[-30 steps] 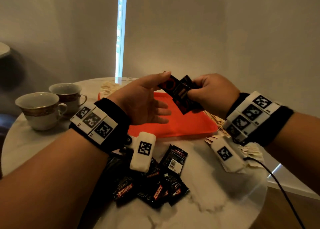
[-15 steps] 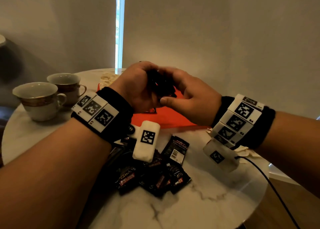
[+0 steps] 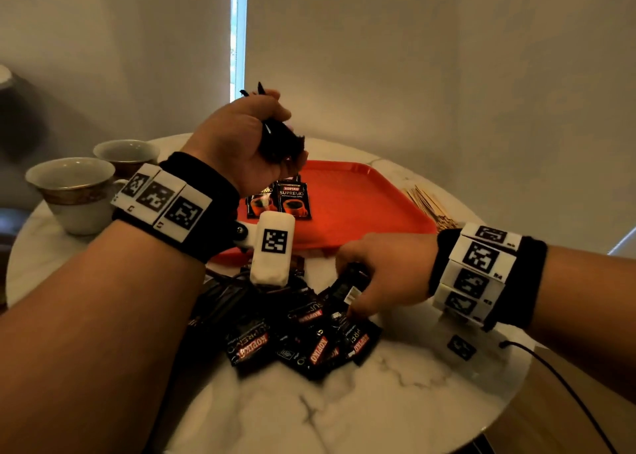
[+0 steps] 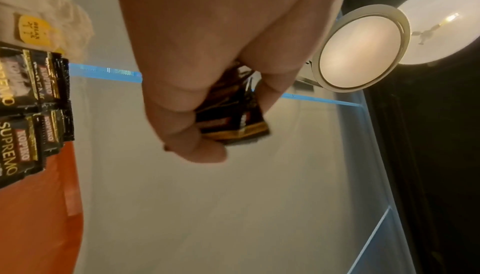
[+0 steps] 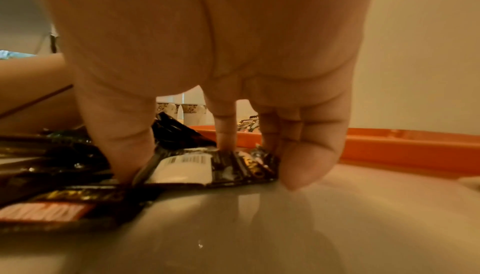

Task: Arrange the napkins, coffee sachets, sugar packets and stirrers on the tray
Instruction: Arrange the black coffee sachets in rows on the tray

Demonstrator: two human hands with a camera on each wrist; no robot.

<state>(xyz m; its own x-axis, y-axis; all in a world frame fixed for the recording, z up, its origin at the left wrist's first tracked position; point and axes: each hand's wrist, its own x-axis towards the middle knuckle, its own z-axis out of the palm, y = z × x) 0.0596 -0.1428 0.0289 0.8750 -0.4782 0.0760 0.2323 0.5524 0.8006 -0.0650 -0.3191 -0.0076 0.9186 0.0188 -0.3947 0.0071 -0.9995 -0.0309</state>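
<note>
Sachet [image 5: 207,167] pinched btwn R-hand fingers [image 5: 124,151] — on table [image 5: 259,227].

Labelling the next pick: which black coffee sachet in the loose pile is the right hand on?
The black coffee sachet lying barcode label up at the pile's right edge, nearest the orange plastic tray. The right hand pinches it; the others lie untouched.

Dim warm light, bright window slit [image 3: 238,33], wrist views blurry, edges warped
</note>
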